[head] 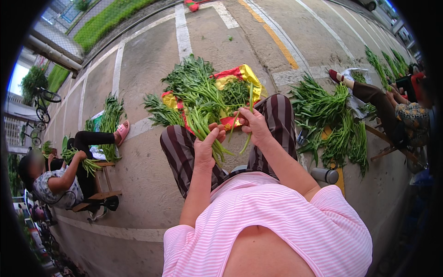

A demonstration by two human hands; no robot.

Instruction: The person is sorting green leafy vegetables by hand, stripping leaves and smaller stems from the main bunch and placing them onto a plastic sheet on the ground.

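Observation:
My left hand (207, 148) is closed around a bunch of long green vegetable stalks (198, 119), with the leafy ends pointing away from me. The thumb and fingers of my right hand (255, 125) pinch a thin green stem (251, 95), whose lower part hangs down between my knees. Beyond my hands, a red and gold foil sheet (258, 81) lies on the ground. A large heap of leafy greens (192, 78) covers its left side. To the right on the same sheet sits a smaller pile of leaves and tips (238, 92).
At left, a seated person (62, 180) holds greens beside a wooden stool (100, 194) and a heap of stalks (110, 133). On my right lie more greens (322, 107) and a grey flask (324, 175). Another seated person's leg (370, 97) reaches towards those greens.

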